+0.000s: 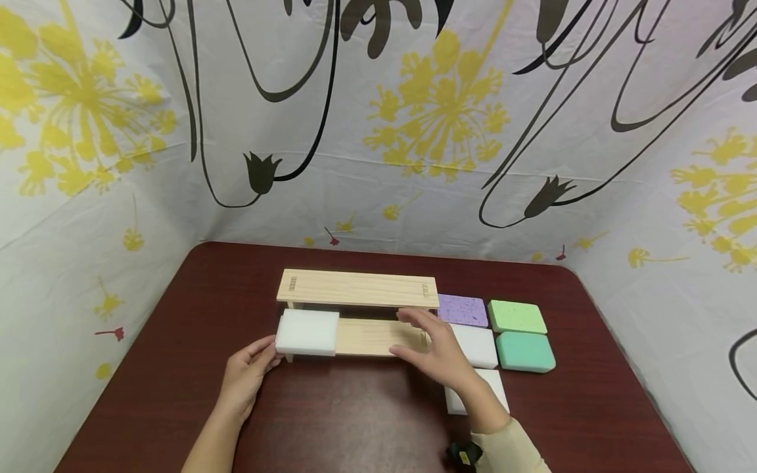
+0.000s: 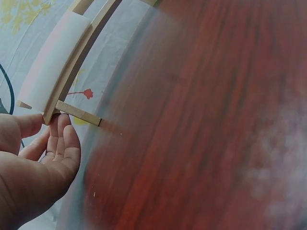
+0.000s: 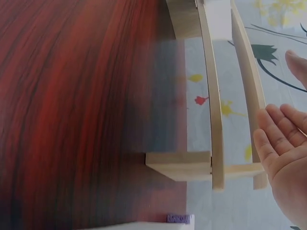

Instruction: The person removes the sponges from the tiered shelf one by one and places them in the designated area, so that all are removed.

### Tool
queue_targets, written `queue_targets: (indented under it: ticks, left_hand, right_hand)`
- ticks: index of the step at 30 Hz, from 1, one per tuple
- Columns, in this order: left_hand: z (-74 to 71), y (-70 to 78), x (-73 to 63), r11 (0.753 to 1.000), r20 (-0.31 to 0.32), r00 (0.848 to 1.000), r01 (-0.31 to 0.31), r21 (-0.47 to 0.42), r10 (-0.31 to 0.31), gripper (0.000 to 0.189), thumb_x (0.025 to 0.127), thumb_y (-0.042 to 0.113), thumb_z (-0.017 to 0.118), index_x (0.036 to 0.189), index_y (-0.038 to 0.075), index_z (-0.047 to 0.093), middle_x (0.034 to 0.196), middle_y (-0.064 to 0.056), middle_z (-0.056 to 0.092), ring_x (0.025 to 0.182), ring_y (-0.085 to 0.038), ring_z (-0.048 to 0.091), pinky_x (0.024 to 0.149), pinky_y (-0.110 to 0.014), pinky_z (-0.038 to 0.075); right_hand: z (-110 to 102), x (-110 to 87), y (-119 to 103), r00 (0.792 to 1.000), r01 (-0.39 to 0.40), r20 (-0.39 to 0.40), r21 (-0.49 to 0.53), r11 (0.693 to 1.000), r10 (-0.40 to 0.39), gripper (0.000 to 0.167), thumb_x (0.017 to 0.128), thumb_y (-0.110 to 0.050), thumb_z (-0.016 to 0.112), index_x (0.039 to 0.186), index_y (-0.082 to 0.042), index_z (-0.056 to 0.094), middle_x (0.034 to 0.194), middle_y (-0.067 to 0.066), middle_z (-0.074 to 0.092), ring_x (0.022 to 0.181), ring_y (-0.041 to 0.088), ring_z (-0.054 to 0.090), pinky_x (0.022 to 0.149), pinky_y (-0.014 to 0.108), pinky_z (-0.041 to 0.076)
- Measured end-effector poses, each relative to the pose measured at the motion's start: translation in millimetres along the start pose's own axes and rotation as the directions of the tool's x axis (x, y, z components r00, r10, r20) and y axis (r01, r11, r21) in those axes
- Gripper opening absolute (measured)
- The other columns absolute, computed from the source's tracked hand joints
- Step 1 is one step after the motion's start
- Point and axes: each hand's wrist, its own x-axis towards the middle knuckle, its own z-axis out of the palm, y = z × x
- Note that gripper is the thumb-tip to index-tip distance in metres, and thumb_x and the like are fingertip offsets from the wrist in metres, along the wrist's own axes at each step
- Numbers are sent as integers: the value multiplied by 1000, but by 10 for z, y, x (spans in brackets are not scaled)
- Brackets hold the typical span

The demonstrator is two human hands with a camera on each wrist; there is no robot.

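A two-tier wooden shelf point(image 1: 357, 288) stands on the table. On the left end of its lower tier lies a white sponge block point(image 1: 307, 332), flat along the board. My left hand point(image 1: 251, 371) is at that end; in the left wrist view its thumb and fingers pinch the corner of the board point(image 2: 62, 86), above a short wooden leg point(image 2: 79, 114). Over the right end of the lower tier hovers my right hand point(image 1: 437, 351), fingers spread and nothing between them. The right wrist view shows its fingers point(image 3: 278, 132) extended beside the shelf's edge point(image 3: 252, 91).
Right of the shelf lie a speckled purple sponge point(image 1: 463, 310), a light green one point(image 1: 517, 316), a teal one point(image 1: 525, 351) and two white blocks point(image 1: 478, 345), the nearer partly behind my right forearm. A small black object point(image 1: 463, 454) sits by the right sleeve. Patterned cloth point(image 1: 378, 144) surrounds the table.
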Motion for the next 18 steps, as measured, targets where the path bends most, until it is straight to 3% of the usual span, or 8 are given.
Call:
queue_targets:
  ticks: [9, 18]
  left_hand:
    - [-9, 9, 10, 1000, 9, 1000, 22, -16, -22, 36, 104, 8, 58, 136, -7, 58, 117, -13, 68, 94, -8, 67, 86, -24, 58]
    - [-14, 22, 18, 998, 31, 999, 8, -59, -6, 37, 104, 1, 54, 138, -12, 53, 133, -23, 57, 94, -7, 66, 88, -23, 57]
  right_hand:
    - [116, 52, -55, 999, -37, 40, 24, 999, 36, 58, 82, -21, 87, 132, -6, 63, 128, 5, 66, 120, 20, 61, 103, 43, 52]
    - [214, 101, -105, 999, -6, 46, 48, 999, 4, 58, 81, -20, 87, 131, -2, 63, 125, 11, 67, 119, 21, 62, 104, 43, 51]
